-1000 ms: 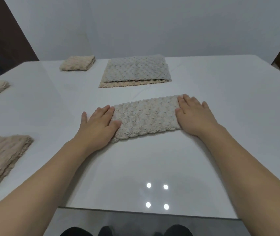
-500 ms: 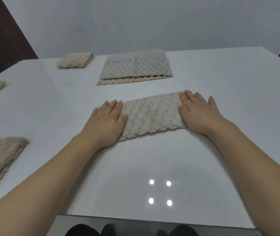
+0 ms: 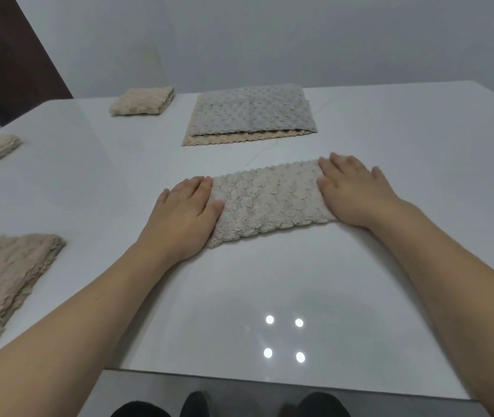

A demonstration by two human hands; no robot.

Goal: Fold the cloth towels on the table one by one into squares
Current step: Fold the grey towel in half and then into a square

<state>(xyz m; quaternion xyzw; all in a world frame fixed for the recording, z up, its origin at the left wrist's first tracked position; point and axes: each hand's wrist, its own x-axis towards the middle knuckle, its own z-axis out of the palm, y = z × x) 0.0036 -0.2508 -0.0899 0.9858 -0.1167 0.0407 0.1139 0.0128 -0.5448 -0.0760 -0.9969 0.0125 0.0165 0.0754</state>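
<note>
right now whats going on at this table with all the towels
A person is folding towels on a white table. Both hands lie flat on a cream towel folded into a long strip: the left hand presses its left end, the right hand its right end. It is not yet a square. Behind it lies a grey towel over a beige one. A small folded towel sits at the far left, and two more beige towels lie at the left edge.

no readable text, labels or signs
</note>
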